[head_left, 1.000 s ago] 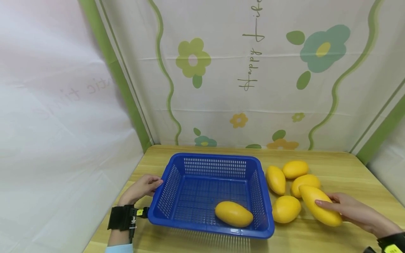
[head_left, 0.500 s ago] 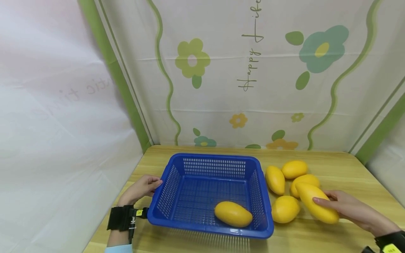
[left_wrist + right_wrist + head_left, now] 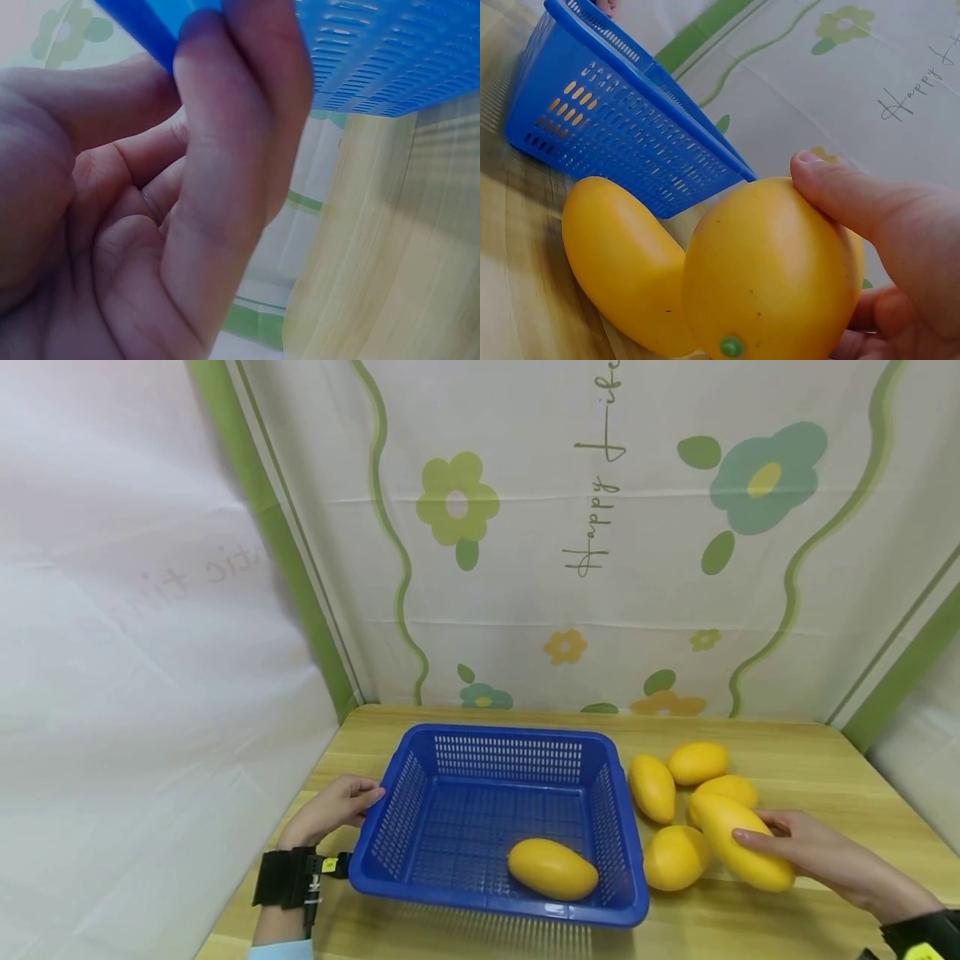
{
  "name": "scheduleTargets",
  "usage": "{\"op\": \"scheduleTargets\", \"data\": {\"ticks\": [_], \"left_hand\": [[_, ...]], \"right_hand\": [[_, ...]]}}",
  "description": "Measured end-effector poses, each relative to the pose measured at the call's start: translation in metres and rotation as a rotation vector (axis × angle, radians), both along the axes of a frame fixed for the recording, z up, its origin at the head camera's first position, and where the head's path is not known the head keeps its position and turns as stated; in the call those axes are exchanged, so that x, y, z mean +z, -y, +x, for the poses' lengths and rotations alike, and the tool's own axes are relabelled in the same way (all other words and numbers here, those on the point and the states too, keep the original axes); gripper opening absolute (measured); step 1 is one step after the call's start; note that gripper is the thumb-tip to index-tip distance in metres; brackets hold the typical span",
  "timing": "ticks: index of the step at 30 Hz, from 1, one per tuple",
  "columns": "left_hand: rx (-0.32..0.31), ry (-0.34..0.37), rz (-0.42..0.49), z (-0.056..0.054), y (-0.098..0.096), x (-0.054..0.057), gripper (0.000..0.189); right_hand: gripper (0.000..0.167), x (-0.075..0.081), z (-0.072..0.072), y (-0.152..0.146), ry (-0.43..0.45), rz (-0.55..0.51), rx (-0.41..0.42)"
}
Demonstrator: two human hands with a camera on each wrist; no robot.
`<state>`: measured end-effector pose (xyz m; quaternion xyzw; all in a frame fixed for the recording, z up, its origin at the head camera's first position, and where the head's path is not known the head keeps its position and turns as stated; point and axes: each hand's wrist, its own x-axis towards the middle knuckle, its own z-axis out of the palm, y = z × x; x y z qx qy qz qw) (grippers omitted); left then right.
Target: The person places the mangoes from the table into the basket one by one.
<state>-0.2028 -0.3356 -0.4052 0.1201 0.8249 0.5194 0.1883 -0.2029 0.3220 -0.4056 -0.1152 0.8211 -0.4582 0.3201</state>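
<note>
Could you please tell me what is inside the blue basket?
One yellow mango lies inside the blue basket, toward its near right corner; whatever is beneath the mango is hidden.

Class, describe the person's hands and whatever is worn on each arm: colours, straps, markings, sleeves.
Left hand: bare, with a black wrist strap, yellow label and light blue sleeve. Right hand: bare, with a second black strap and second yellow label; no sleeve shows.

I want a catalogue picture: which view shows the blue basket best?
The head view: the basket lies wholly in frame, interior included. The left wrist view shows only parts of its rim and slotted wall; the right wrist view, mostly its outside, cut off at the top.
</note>
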Motion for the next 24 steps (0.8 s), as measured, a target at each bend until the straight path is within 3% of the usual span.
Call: {"op": "scheduleTargets", "data": {"ticks": [8, 16, 24], "left_hand": [[0.012, -0.005, -0.014, 0.000, 0.000, 0.001, 0.038], [0.011, -0.005, -0.010, 0.001, 0.000, 0.003, 0.037], [0.014, 0.007, -0.014, 0.002, 0.000, 0.002, 0.038]], "right_hand": [[0.070, 0.006, 0.003, 0.010, -0.075, 0.101, -0.032], [0.059, 0.012, 0.002, 0.014, -0.079, 0.094, -0.028], [0.063, 0.013, 0.005, 0.016, -0.074, 0.095, -0.037]]}}
